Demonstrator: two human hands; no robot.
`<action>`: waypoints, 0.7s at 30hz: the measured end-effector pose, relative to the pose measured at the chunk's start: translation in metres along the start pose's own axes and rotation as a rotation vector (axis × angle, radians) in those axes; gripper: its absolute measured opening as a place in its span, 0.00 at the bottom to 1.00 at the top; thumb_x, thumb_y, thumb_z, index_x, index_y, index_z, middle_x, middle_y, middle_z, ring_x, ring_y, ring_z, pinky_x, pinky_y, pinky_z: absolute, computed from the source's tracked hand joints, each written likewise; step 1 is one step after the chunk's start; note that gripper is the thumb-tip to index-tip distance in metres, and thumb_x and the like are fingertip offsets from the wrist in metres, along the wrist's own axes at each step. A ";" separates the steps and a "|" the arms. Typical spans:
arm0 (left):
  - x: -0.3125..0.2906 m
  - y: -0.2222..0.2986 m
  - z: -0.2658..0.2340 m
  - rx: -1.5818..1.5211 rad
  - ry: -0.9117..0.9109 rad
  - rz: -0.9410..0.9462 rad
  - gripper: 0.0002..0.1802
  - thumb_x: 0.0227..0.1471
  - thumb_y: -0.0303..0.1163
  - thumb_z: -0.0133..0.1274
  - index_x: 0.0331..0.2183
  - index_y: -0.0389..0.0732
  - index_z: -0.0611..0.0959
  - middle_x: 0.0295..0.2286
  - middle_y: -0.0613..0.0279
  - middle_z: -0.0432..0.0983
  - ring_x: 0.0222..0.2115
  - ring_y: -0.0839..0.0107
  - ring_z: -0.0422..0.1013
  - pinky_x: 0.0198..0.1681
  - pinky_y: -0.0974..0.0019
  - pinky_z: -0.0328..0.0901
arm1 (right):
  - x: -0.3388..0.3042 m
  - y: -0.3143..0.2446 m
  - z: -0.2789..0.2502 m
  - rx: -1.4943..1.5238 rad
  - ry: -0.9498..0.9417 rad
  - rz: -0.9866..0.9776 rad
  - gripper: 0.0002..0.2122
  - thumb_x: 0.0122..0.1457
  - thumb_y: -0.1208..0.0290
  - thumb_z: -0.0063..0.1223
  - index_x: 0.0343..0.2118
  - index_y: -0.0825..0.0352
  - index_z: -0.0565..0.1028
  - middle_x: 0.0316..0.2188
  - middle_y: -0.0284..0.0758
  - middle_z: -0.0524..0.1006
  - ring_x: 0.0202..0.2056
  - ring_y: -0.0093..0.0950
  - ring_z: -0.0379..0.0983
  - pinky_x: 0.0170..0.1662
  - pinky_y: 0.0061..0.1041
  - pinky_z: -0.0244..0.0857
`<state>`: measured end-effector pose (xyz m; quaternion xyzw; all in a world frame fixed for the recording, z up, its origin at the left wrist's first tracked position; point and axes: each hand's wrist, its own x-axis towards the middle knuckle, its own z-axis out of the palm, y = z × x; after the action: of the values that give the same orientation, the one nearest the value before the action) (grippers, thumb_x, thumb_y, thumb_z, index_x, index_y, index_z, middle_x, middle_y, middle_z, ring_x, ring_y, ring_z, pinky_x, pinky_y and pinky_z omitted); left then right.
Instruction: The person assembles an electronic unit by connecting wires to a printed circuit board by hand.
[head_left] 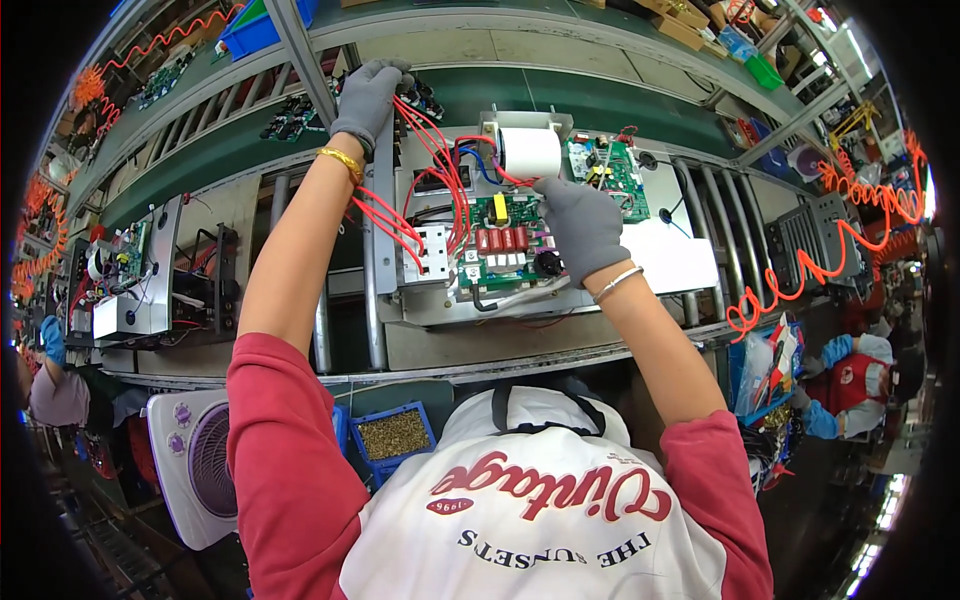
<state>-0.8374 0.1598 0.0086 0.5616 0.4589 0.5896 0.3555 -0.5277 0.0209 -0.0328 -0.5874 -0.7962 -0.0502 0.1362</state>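
Observation:
An open metal-cased electronic unit [690, 255] lies before me, with green circuit boards [600, 170], a white cylinder [530, 152] and a white terminal block [428, 255]. My left hand [368, 102], in a grey glove, is at the unit's far left corner. Its fingers are curled, and what they hold is hidden. Beside that hand, a bundle of red wires [440, 150] loops down to the board and the block. My gloved right hand [585, 230] is closed at the cylinder's near edge, where a red wire [512, 180] runs into the fingertips.
A roller conveyor [715, 215] bears the unit, and a metal post [303, 60] rises by my left hand. A similar unit [135, 270] stands at left. Orange coiled hoses [800, 275] hang at right. Nearer me are a blue bin of small brass-coloured parts [395, 435] and a fan [205, 460].

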 end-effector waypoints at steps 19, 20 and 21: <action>0.010 -0.042 0.025 0.035 0.054 0.079 0.18 0.53 0.37 0.48 0.38 0.38 0.87 0.31 0.59 0.84 0.34 0.71 0.76 0.43 0.68 0.68 | -0.001 -0.011 0.017 0.134 0.211 0.025 0.05 0.54 0.72 0.61 0.34 0.56 0.80 0.33 0.33 0.80 0.37 0.37 0.79 0.39 0.37 0.73; 0.009 -0.043 0.026 0.048 0.052 0.066 0.18 0.53 0.37 0.49 0.38 0.39 0.87 0.31 0.60 0.84 0.34 0.71 0.76 0.42 0.68 0.69 | -0.003 -0.012 0.021 0.090 0.265 0.012 0.05 0.53 0.71 0.61 0.33 0.56 0.80 0.32 0.32 0.80 0.35 0.36 0.79 0.38 0.36 0.73; 0.008 -0.042 0.028 0.064 0.051 0.053 0.18 0.53 0.37 0.49 0.38 0.39 0.87 0.31 0.60 0.84 0.33 0.71 0.76 0.42 0.68 0.69 | -0.004 -0.013 0.023 0.048 0.316 -0.003 0.04 0.53 0.71 0.62 0.32 0.56 0.79 0.31 0.31 0.80 0.34 0.35 0.78 0.36 0.35 0.73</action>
<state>-0.8146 0.1850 -0.0298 0.5694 0.4714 0.5980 0.3098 -0.5422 0.0185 -0.0551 -0.5675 -0.7667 -0.1234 0.2736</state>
